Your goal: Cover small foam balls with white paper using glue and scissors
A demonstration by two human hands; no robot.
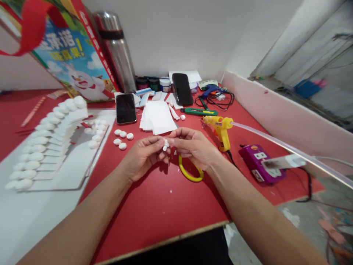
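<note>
A small white piece is pinched between the fingertips of both hands above the red table. My left hand closes on its left side, and my right hand holds its right side. Yellow scissor handles lie partly under my right hand. Several round white pieces rest just left of my left hand. Behind the hands is a stack of white paper. On the far left stands a white stepped model edged with white oval pieces.
A yellow glue gun with a long clear stick and a purple power strip are at the right. Two phones, a green cutter, a steel flask and a printed box stand or lie farther back.
</note>
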